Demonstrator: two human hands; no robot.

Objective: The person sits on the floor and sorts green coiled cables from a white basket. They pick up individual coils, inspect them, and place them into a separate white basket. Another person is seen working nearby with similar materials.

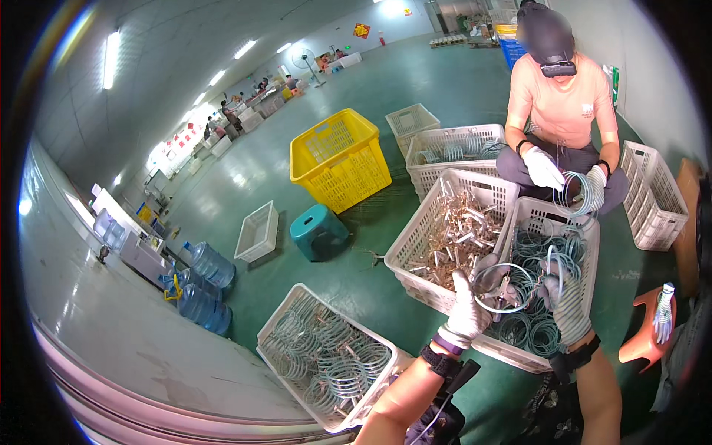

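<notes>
White work gloves cover both my hands above two crates. My left hand [469, 317] is closed on a pale grey-green wire ring [531, 291], with small metal pieces near its fingertips. On the ring's other side, my right hand [569, 310] has its fingers curled in at the wire; exactly what they pinch is hidden. Under the hands lies a white crate [595, 271] of tangled wire coils [530, 334]. Against its left side stands a white crate [397, 276] heaped with small copper-coloured and white parts [463, 230].
A co-worker [567, 96] sits opposite, gloved hands on a wire coil [582, 194]. At near left is a crate [278, 311] of coiled rings. Beyond stand a teal stool [319, 233], yellow crate [345, 178] and water bottles [211, 263]. An orange stool [641, 334] is at right.
</notes>
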